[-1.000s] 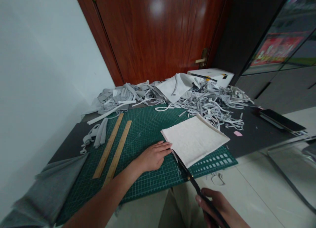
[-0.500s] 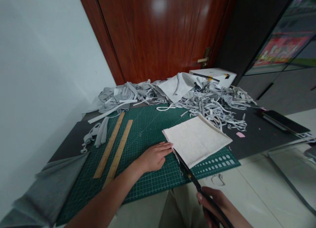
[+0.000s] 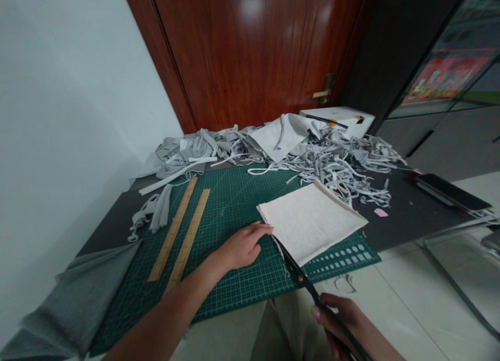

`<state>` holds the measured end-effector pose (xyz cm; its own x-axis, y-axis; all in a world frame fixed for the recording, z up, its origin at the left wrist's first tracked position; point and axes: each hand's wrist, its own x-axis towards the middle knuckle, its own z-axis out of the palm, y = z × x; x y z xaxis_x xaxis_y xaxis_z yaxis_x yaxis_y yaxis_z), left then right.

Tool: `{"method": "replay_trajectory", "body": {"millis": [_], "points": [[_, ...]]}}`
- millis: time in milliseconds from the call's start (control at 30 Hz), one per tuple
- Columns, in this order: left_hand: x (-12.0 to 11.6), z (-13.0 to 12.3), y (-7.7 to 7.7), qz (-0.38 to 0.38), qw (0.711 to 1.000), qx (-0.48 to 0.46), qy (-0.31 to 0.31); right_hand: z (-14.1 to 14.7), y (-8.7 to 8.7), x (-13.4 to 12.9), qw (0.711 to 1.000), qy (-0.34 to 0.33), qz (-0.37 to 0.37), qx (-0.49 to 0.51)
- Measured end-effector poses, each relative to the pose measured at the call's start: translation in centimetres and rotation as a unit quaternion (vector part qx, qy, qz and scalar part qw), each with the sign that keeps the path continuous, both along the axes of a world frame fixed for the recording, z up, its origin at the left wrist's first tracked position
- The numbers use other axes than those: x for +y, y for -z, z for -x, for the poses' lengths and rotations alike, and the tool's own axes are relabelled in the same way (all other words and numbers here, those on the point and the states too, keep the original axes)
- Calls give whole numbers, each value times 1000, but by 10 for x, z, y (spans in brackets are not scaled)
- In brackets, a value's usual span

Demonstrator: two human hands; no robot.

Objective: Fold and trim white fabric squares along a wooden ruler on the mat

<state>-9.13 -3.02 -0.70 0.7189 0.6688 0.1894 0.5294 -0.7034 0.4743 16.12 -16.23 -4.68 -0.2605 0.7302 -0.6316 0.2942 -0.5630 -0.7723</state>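
A cream fabric square [image 3: 314,220] lies on a green cutting mat [image 3: 230,204], its left edge frayed. My left hand [image 3: 244,245] rests on the mat beside that edge, fingers stretched out and fingertips touching the cloth's border; the thumb is apart from them. Long black-handled scissors [image 3: 300,278] are gripped in my right hand [image 3: 339,319] at the front of the mat. Their blades lie along the cloth's lower left edge, with the tips close to my left fingertips. A thin trimmed thread or strip hangs by the blades.
Two wooden rulers [image 3: 187,236] lie on the mat's left. Heaps of grey and white fabric strips [image 3: 332,165] spread across the back, before a white box [image 3: 347,116]. Folded grey cloth [image 3: 78,303] sits front left. A black phone-like object [image 3: 449,190] is at the right.
The scissors have edged slightly forward along the cloth's edge, and their blades look closer together. My left fingers have shifted a little at the border. The cloth stays in place.
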Motion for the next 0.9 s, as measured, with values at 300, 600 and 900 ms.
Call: {"method": "replay_trajectory", "body": {"millis": [300,600,900], "points": [[12,-8,-7,-63,997,20,45,2,-4,0,1000,-10,-15,-10],[19,-2,-16,-101,985,124,64,1,10,-1,999,-5,-34,-29],[18,7,-7,-19,994,106,36,1,5,-1,998,-15,-44,-35]]}}
